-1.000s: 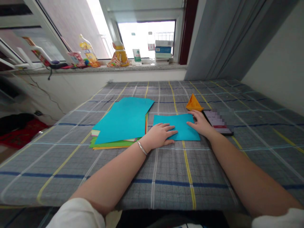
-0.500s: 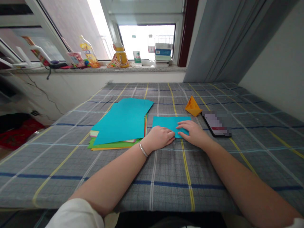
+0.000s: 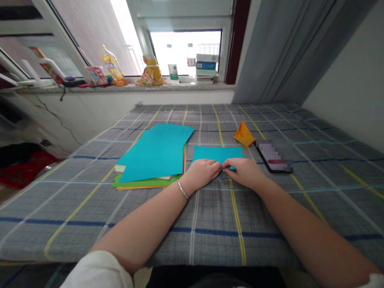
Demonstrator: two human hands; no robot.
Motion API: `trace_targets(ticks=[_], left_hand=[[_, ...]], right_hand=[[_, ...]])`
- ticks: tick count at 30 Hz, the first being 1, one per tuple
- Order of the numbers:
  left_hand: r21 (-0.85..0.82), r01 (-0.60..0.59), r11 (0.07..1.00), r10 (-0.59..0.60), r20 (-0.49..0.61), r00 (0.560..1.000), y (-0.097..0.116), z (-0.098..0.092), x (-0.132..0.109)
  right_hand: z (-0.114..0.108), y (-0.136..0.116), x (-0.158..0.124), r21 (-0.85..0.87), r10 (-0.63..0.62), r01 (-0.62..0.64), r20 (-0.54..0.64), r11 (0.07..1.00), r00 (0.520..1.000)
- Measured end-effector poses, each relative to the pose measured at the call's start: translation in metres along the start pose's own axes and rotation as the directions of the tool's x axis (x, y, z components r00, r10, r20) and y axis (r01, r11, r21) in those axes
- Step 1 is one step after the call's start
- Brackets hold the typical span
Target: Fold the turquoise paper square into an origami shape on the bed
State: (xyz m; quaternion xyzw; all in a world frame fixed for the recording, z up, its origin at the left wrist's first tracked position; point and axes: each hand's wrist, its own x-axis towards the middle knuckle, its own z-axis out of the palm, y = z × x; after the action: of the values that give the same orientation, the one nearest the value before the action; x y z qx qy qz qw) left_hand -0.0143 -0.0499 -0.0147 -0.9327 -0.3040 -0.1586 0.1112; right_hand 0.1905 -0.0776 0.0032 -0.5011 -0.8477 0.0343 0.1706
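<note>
On the checked cloth (image 3: pixel 270 236), the teal paper sheet (image 3: pixel 217 154) lies flat, seemingly folded, before me. My left hand (image 3: pixel 201 173) and right hand (image 3: pixel 244 173) meet at its near edge, lightly pinching it. I judge the fold needs a firm crease.

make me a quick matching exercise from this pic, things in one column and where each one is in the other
Things
1. bangle
2. orange fold
3. phone
4. blue sheet

Places
A. touched by the fingers of the left hand and the right hand
B. around the wrist of the left hand
C. on the checked cloth, just beyond the blue sheet
D. to the right of the right hand

Pairs
1-B, 2-C, 3-D, 4-A
</note>
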Motion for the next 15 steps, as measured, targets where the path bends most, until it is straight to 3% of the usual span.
trace_targets(ticks=[8, 12, 15], left_hand=[[-0.010, -0.030, 0.999, 0.028, -0.196, 0.980, -0.005, 0.000, 0.004], [0.027, 0.014, 1.000, -0.006, -0.276, 0.961, -0.005, -0.003, 0.006], [0.062, 0.006, 0.998, 0.011, -0.277, 0.961, -0.002, -0.005, 0.007]], right_hand=[[0.006, -0.012, 0.004, -0.136, -0.025, -0.002, -0.194, 0.991, 0.981], [0.006, -0.016, 0.007, -0.207, -0.076, 0.029, -0.222, 0.978, 0.972], [0.008, -0.017, 0.008, -0.215, -0.060, 0.012, -0.218, 0.977, 0.974]])
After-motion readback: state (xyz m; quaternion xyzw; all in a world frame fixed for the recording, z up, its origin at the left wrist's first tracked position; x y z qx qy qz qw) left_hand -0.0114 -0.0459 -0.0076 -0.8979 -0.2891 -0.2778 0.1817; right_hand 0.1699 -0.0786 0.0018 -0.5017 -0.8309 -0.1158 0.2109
